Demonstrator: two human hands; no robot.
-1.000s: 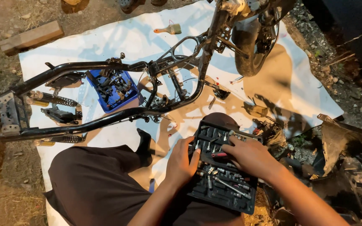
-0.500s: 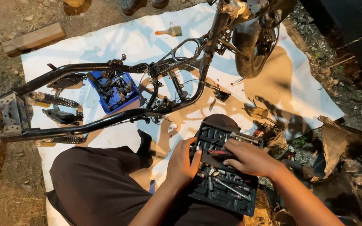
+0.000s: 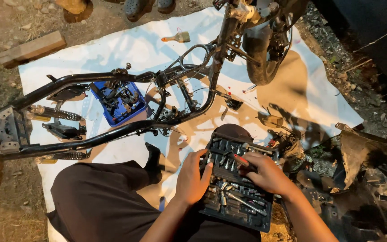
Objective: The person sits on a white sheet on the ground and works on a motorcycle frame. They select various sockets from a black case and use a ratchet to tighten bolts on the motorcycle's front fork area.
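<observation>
White sheet (image 3: 292, 85) on dirt ground (image 3: 5, 18), hands on socket set (image 3: 236, 190)

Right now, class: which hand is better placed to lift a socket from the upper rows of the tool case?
Probably the right hand: it lies across the socket set case's upper rows, its fingertips on the sockets. The left hand rests at the case's left edge.

Both hands (image 3: 192, 179) (image 3: 265, 172) reach forward, fingers curled downward.

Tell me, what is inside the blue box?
The blue box holds dark metal parts, piled together; single kinds cannot be told. The black frame crosses its top edge and covers that part.
</observation>
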